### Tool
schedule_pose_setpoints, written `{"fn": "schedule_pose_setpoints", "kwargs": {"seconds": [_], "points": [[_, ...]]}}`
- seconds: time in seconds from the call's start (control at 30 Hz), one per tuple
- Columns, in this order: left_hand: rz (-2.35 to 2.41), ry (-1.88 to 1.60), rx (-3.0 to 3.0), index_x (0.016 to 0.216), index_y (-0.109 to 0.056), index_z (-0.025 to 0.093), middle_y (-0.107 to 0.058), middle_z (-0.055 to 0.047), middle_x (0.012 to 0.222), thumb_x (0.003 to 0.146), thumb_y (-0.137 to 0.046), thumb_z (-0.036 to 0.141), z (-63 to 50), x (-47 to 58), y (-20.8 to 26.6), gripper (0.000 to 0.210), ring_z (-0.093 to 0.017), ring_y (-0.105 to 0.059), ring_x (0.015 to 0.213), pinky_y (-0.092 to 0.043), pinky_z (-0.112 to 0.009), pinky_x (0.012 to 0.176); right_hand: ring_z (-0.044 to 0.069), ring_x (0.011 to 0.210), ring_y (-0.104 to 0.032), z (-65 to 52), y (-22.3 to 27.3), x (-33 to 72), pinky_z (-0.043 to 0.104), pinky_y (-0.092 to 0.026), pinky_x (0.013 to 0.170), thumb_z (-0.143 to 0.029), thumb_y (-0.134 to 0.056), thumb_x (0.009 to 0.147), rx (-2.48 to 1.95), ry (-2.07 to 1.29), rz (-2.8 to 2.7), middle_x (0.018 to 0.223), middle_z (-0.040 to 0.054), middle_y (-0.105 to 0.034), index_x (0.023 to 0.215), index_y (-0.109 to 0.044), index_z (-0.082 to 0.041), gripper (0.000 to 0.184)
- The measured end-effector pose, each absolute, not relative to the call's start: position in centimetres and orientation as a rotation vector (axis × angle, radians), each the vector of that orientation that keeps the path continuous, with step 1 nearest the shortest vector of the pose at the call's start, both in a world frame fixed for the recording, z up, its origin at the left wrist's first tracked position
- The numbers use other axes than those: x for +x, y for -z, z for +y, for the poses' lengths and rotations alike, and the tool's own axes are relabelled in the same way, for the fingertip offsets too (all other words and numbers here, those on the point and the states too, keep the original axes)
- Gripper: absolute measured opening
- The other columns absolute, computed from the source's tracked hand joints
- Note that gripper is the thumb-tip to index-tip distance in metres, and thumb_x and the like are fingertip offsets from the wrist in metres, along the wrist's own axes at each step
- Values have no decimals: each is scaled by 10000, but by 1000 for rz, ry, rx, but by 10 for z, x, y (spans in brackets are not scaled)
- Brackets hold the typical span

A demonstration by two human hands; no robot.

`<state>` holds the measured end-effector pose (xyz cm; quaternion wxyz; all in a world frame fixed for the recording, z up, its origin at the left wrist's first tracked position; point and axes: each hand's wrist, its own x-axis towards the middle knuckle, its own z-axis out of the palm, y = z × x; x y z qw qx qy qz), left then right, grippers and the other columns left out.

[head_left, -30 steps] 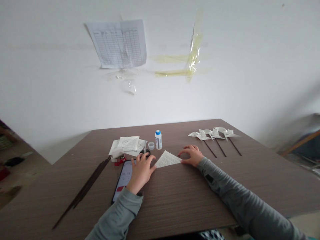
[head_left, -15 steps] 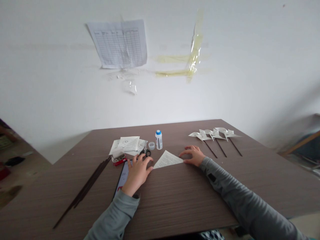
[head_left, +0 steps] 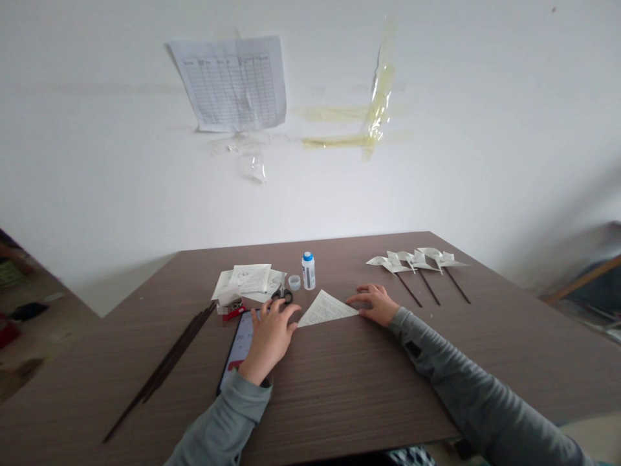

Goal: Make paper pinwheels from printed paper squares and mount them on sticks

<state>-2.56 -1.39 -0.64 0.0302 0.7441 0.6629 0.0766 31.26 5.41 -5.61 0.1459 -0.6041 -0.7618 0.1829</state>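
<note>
A printed sheet of paper folded into a triangle lies on the table between my hands, its peak pointing away from me. My left hand is open, fingers spread, with the thumb at the triangle's left corner. At the right corner, my right hand rests with its thumb by the paper and its fingers curved and apart. Beneath and beside my left wrist lies a phone with a lit screen. Just beyond my left fingers are scissors, partly hidden.
A white glue bottle with a blue cap stands beside a small clear cup. Paper squares and a red box sit at left, near dark sticks. Three paper pinwheels lie at back right.
Both hands stay at the triangle's corners with hardly any movement. My left fingers have shifted very slightly to the right.
</note>
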Motion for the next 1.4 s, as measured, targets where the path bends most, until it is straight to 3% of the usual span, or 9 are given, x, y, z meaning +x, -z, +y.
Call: {"fn": "schedule_pose_setpoints", "kwargs": {"seconds": [0.17,0.37,0.57,0.9,1.23,1.4], "points": [[2038,-273,2298,1619,-947,440,-801,-124,1853,1192,-731,92,-13,-24,9,591,-481,-652,1813,-528,-821,1484,446,1660,-705,56,63,309,666,-586,1419,-260,-793,1106,-1657,-451,-2197,1610,122,-876,1375,-1055,-388,396],[1994,-395,2334,1575,-978,389,-843,-170,1778,1194,-729,131,-9,-26,18,523,-499,-715,1722,-563,-841,1432,488,1659,-709,53,65,303,663,-602,1407,-375,-941,1075,-1600,-447,-2188,1613,166,-876,1358,-1052,-322,308],[1958,-343,2320,1615,-959,383,-814,-154,1826,1206,-760,222,-11,-26,16,482,-482,-672,1771,-531,-784,1475,497,1623,-736,49,60,301,640,-607,1396,-330,-994,1028,-1568,-459,-2170,1568,174,-894,1307,-1053,-293,287],[1930,-303,2278,1578,-980,371,-806,-160,1826,1202,-718,208,-11,-24,11,486,-479,-639,1775,-504,-778,1480,435,1485,-782,46,54,295,624,-606,1394,-287,-983,956,-1530,-479,-2130,1413,137,-918,1173,-1036,-277,223],[1952,-286,2265,1552,-990,375,-815,-148,1819,1206,-742,199,-13,-21,5,460,-465,-663,1772,-523,-741,1474,394,1278,-875,41,43,288,533,-676,1221,-197,-952,892,-1564,-579,-2038,1140,83,-971,1020,-975,-271,149],[1935,-285,2252,1597,-963,349,-794,-154,1846,1207,-732,198,-13,-22,6,478,-462,-633,1800,-496,-733,1492,390,1287,-900,39,41,288,521,-682,1218,-187,-939,894,-1593,-585,-2024,1157,67,-989,1003,-969,-294,156]]}}
